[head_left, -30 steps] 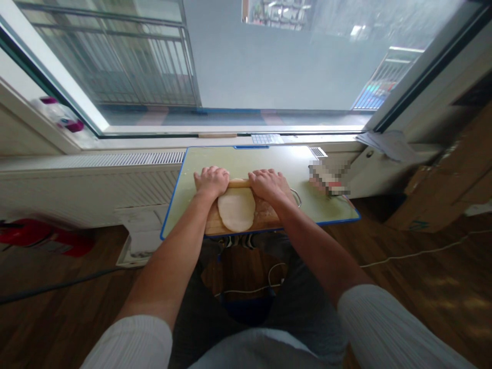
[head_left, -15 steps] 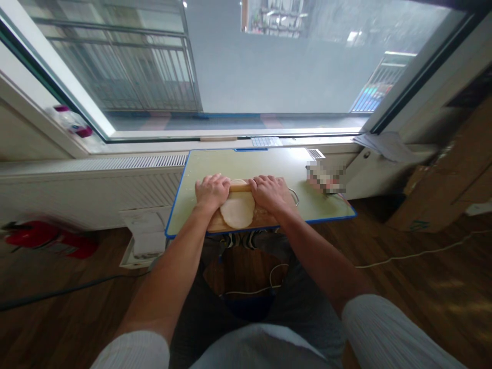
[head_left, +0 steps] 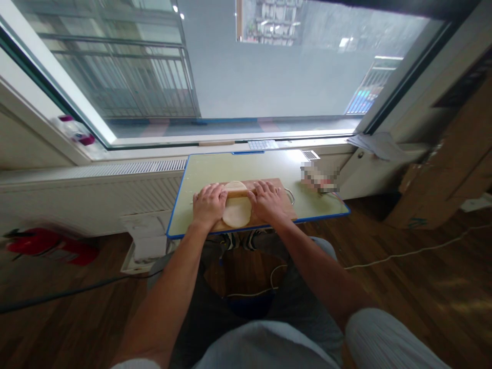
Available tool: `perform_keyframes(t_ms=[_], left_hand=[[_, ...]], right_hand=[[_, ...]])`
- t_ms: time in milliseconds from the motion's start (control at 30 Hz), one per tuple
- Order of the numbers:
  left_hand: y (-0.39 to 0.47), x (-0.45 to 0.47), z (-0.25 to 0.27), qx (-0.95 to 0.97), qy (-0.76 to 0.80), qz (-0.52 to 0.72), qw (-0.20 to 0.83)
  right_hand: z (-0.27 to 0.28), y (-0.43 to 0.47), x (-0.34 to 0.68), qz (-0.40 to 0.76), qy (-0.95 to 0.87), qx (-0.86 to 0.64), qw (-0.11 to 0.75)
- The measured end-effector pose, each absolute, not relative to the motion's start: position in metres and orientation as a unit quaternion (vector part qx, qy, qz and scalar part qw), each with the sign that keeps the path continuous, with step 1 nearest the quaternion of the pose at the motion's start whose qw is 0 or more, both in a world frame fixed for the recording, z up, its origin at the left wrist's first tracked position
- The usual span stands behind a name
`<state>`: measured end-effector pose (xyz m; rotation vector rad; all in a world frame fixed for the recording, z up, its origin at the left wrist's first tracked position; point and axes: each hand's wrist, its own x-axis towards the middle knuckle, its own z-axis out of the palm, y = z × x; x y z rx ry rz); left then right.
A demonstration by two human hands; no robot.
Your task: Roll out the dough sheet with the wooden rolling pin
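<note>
A wooden rolling pin (head_left: 237, 193) lies crosswise on a flat round sheet of dough (head_left: 237, 212). The dough shows on both sides of the pin, with the larger part toward me. My left hand (head_left: 209, 204) curls over the pin's left end, and my right hand (head_left: 269, 199) covers the right end. Both palms face down with the fingers bent around the wood. Beneath the dough is a wooden cutting board (head_left: 265, 218) with a metal handle (head_left: 290, 196) at its right edge.
The board rests on a small blue-edged table (head_left: 207, 165) against a radiator and window. A pixelated object (head_left: 319, 178) sits at the table's right. On the floor are a red fire extinguisher (head_left: 52, 246), a white tray (head_left: 142, 259), a cable (head_left: 403, 254) and a cardboard box (head_left: 434, 189).
The rolling pin has moved a little toward me over the dough, with both hands on it. More dough shows beyond the pin. The view has tilted slightly upward.
</note>
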<state>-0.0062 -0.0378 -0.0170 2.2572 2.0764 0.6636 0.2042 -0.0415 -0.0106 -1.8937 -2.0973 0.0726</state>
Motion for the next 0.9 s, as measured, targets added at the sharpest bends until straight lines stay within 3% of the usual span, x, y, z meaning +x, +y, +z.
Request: perform_keyframes(t_ms=[900], left_hand=[[-0.122,-0.004,-0.036,0.719,0.651,0.242,-0.018]], right_hand=[[-0.035,-0.114,0.213,0.011,-0.743,-0.645,0.178]])
